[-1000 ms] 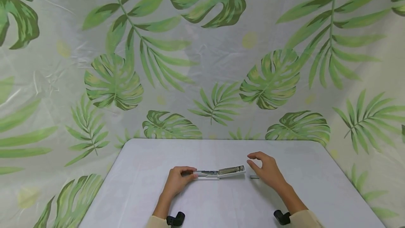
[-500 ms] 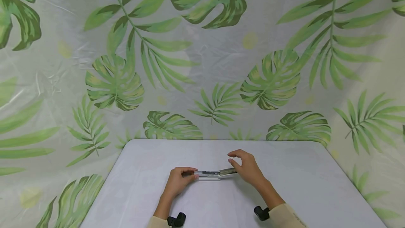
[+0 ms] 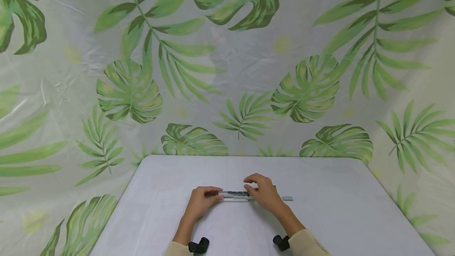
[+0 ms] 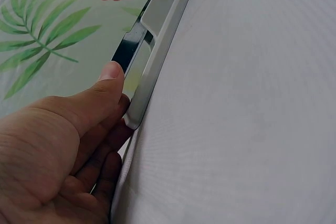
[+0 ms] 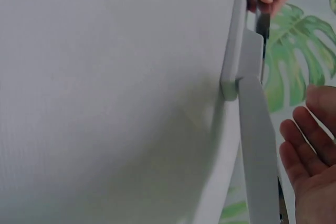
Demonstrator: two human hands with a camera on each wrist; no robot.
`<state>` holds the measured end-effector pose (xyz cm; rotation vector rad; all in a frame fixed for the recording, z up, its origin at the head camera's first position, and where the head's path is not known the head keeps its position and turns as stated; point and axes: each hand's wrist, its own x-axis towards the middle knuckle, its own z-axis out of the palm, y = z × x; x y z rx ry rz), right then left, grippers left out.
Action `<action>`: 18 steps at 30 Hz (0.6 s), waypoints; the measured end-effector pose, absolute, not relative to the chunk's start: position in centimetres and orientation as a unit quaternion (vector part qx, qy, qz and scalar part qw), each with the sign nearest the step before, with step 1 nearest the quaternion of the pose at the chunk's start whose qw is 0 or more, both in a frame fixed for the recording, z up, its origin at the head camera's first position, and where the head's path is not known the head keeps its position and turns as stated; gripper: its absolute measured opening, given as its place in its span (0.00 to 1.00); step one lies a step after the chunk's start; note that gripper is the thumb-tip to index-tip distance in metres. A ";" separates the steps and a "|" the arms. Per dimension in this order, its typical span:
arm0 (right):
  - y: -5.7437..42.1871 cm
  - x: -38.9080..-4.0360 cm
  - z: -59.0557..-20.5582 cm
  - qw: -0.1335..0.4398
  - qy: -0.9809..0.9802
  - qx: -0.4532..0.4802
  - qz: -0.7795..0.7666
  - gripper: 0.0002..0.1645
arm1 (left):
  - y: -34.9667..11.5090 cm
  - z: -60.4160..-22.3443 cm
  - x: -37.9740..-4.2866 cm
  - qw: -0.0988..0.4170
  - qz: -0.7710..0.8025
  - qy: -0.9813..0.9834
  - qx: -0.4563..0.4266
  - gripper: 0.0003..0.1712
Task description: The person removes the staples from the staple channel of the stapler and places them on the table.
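Observation:
A white stapler (image 3: 232,199) lies folded wide apart on the table, its metal channel showing and its top arm leaning back to the right. My left hand (image 3: 200,204) grips its left end, with the thumb (image 4: 111,72) on the dark metal part and fingers behind the base. My right hand (image 3: 266,194) hovers by the hinge, fingers loosely bent, nothing visible in them. From the head it hides most of the top arm. In the right wrist view the stapler's top arm (image 5: 257,150) runs beside that hand, a gap between them.
A small grey strip, like a block of staples (image 3: 288,198), lies right of the stapler. The white-covered table (image 3: 337,185) ends at a leaf-print curtain (image 3: 241,70) behind. Each wrist carries a black camera.
My right hand has moved left, from beside the grey strip to over the stapler's hinge, which uncovers the strip. My left hand keeps its hold on the stapler.

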<state>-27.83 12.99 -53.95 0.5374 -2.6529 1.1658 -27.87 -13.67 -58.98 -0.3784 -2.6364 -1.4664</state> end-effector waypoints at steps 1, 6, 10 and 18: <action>12.7 -27.8 -54.2 0.098 -0.897 0.183 0.390 0.10 | -13.7 -59.0 -27.8 0.049 -0.482 -0.866 -0.122 0.14; 11.7 -27.8 -55.1 0.101 -0.906 0.187 0.365 0.08 | -13.9 -59.0 -27.7 0.044 -0.483 -0.867 -0.113 0.13; 11.1 -27.8 -55.5 0.100 -0.905 0.197 0.364 0.08 | -13.9 -58.9 -27.7 0.044 -0.482 -0.867 -0.118 0.13; 9.5 -27.9 -56.3 0.085 -0.902 0.227 0.358 0.06 | -14.0 -59.1 -28.0 0.044 -0.480 -0.867 -0.128 0.14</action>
